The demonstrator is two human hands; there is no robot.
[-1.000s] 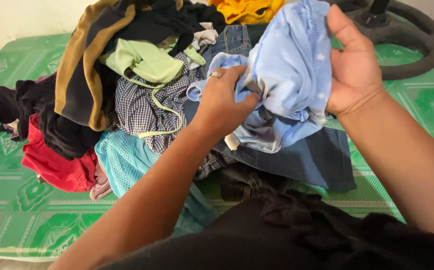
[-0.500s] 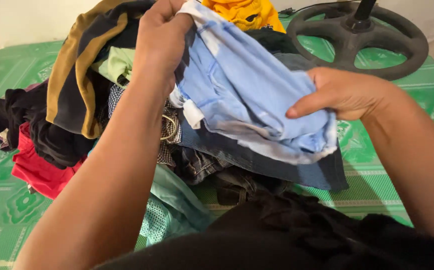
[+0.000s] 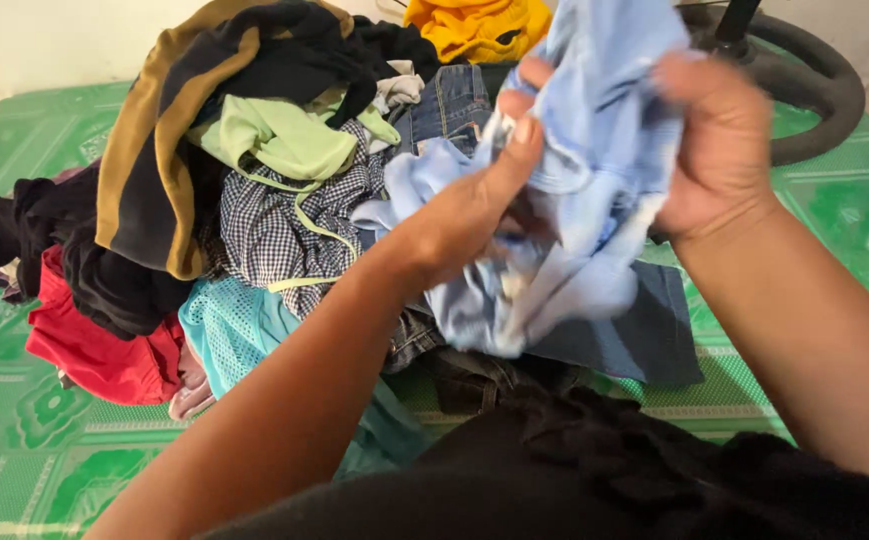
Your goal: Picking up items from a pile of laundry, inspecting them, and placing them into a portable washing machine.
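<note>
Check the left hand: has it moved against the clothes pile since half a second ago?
Yes. The left hand dropped from the pile's top, near the yellow garment, to mid-pile beside the checked shirt, gripping the light blue garment.

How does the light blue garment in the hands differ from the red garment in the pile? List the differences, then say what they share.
The light blue garment is pale and held up in both hands; the red garment is bright and lies untouched at the pile's left edge. The light blue garment is in full view on top; the red garment is partly buried under black clothing. Both are crumpled, unfolded cloth.
</note>
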